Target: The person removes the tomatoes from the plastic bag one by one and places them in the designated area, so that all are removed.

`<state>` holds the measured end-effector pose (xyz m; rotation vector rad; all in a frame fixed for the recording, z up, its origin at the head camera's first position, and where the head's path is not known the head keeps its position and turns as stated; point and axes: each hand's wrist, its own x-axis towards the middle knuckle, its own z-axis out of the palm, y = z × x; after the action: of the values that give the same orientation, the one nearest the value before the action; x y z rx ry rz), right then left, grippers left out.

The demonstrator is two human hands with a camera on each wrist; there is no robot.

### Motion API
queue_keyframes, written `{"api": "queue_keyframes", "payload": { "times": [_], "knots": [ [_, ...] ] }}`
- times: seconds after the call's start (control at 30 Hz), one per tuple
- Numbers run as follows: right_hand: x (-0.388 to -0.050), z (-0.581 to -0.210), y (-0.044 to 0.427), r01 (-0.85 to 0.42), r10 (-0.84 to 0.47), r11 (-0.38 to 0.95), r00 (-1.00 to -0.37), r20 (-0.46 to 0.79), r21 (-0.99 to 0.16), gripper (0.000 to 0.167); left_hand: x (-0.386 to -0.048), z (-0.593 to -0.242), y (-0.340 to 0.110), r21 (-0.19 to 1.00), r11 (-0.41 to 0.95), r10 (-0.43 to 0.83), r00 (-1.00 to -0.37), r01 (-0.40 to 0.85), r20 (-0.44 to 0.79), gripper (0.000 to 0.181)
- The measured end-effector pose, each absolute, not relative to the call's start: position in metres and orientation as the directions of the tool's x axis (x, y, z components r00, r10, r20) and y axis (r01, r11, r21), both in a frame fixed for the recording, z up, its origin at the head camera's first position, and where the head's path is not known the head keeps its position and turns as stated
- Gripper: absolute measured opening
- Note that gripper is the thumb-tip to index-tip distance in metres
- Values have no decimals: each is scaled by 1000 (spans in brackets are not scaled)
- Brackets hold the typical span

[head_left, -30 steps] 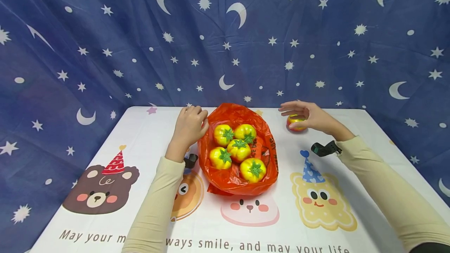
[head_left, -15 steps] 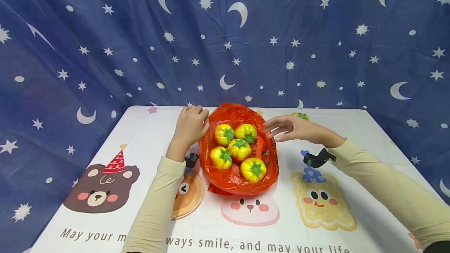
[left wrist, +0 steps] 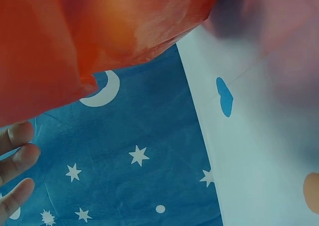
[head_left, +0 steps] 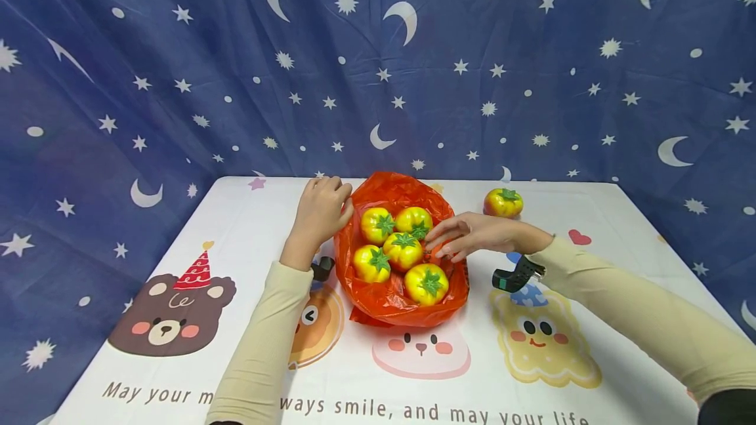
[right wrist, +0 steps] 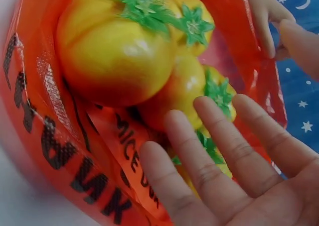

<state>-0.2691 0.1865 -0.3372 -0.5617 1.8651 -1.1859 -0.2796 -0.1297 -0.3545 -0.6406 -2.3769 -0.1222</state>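
A red plastic bag (head_left: 366, 303) lies with its mouth open, holding several yellow-red tomatoes (head_left: 403, 252) with green tops. My left hand (head_left: 319, 212) grips the bag's left rim; the right wrist view shows its thumb and a finger (right wrist: 266, 32) at the plastic. In the left wrist view, other fingertips (left wrist: 22, 156) hang below the bag (left wrist: 114, 32). My right hand (head_left: 481, 231) reaches over the bag's right side, fingers spread and holding nothing. In the right wrist view this hand (right wrist: 239, 181) is in front of the tomatoes (right wrist: 117, 56).
Another tomato (head_left: 503, 203) sits on the table's back right, behind my right hand. The white tablecloth (head_left: 236, 215) carries printed cartoon faces and lettering. A blue curtain (head_left: 331, 38) with moons and stars hangs behind the table.
My right hand has moved left from above the lone tomato to the bag's right side, uncovering that tomato. My left hand and the bag stay in place.
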Motion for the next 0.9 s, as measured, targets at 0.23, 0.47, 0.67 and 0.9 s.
{"api": "queue_keyframes", "payload": {
  "times": [0.23,0.47,0.67,0.9],
  "knots": [
    [-270,-347,179,84,-717,502,-516,-469,-861,54,-280,-354,-129,-77,875,414,-656,478,631,10],
    [-273,-358,178,97,-729,501,-489,-480,-860,52,-280,-355,-129,-76,875,413,-655,479,633,9],
    [-272,-367,180,118,-747,480,-464,-476,-869,55,-281,-355,-129,-70,876,411,-662,477,627,10],
    [-269,-374,180,127,-780,440,-436,-449,-889,55,-281,-355,-130,-72,877,410,-662,474,627,10]
  ]
}}
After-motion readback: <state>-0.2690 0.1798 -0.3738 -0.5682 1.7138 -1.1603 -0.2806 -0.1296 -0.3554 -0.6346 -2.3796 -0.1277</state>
